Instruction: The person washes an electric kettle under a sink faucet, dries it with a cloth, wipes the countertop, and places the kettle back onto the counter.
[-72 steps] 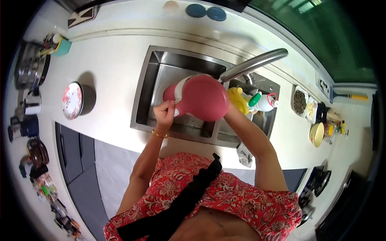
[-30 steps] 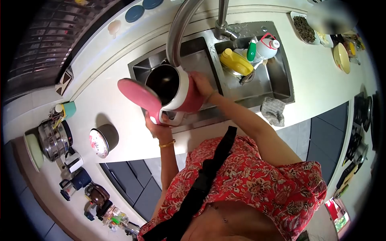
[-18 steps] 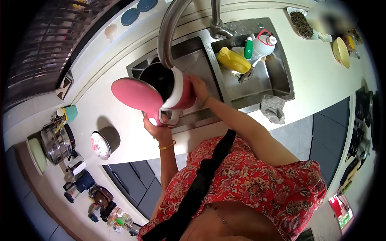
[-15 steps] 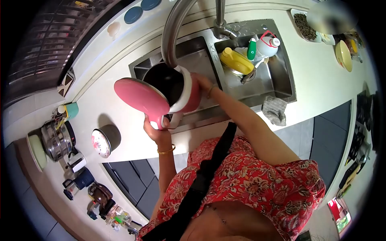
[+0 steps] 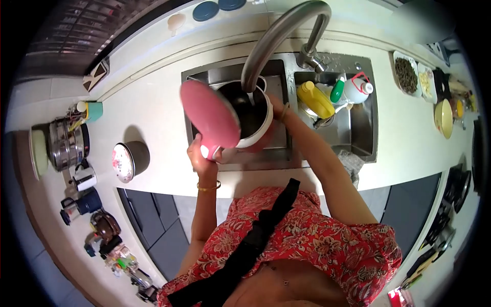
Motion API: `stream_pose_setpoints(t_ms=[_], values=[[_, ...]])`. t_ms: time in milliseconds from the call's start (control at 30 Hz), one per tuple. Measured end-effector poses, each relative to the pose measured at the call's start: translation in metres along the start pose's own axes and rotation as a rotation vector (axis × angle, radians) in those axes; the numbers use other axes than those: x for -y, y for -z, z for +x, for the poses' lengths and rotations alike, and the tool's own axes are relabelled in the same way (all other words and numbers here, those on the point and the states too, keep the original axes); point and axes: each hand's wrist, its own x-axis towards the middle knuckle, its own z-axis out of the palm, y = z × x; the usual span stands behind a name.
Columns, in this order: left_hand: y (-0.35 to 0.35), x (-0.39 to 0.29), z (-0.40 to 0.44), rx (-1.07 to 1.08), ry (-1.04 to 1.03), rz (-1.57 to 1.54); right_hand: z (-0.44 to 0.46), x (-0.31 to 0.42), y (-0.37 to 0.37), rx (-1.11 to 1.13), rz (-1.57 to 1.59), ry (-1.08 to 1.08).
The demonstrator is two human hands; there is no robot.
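A pink kettle (image 5: 260,139) with a white rim and dark inside is held over the left basin of the steel sink (image 5: 289,128). Its pink lid (image 5: 208,110) stands open on the left. My left hand (image 5: 200,155) is closed around the handle, partly covered by the lid. Against the kettle's right side is my right hand (image 5: 277,107), its fingers mostly hidden behind the body. The curved tap (image 5: 266,43) ends right at the kettle's mouth; whether water runs, I cannot tell.
In the right basin stand a yellow bottle (image 5: 316,100), a green bottle (image 5: 337,89) and a white jug (image 5: 355,91). A grey cloth (image 5: 351,165) lies at the counter edge. Left is a floral-lidded pot (image 5: 124,162). Trays of food (image 5: 406,74) and a yellow bowl (image 5: 443,119) sit right.
The camera view has shifted, so the sink and tap sit lower and further right. The kettle has turned slightly under the tap, its spout now more inside the mouth. Both hands keep their hold.
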Motion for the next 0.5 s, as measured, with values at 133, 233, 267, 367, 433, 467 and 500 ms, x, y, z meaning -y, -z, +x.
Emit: stream_pose_setpoints(t_ms=[133, 233, 267, 367, 433, 467, 500], values=[[0.017, 0.025, 0.012, 0.098, 0.013, 0.096, 0.018, -0.026, -0.003, -0.36, -0.72, 0.491], [-0.005, 0.027, 0.008, -0.028, -0.089, 0.088, -0.031, -0.012, -0.071, -0.506, -0.847, 0.741], [-0.008, 0.03, 0.009, -0.041, -0.092, 0.077, -0.04, -0.015, -0.087, -0.581, -0.611, 0.712], [-0.01, 0.041, 0.015, -0.101, -0.167, 0.019, -0.061, -0.029, -0.105, -0.517, -0.865, 0.767], [0.001, 0.054, 0.019, -0.072, -0.088, -0.06, -0.058, -0.044, -0.104, -0.553, -0.882, 0.794], [0.002, 0.055, 0.019, -0.024, -0.001, -0.125, -0.055, -0.052, -0.099, -0.611, -0.885, 0.819], [0.002, 0.058, 0.017, -0.009, -0.025, -0.194, -0.048, -0.054, -0.089, -0.583, -0.903, 0.819]])
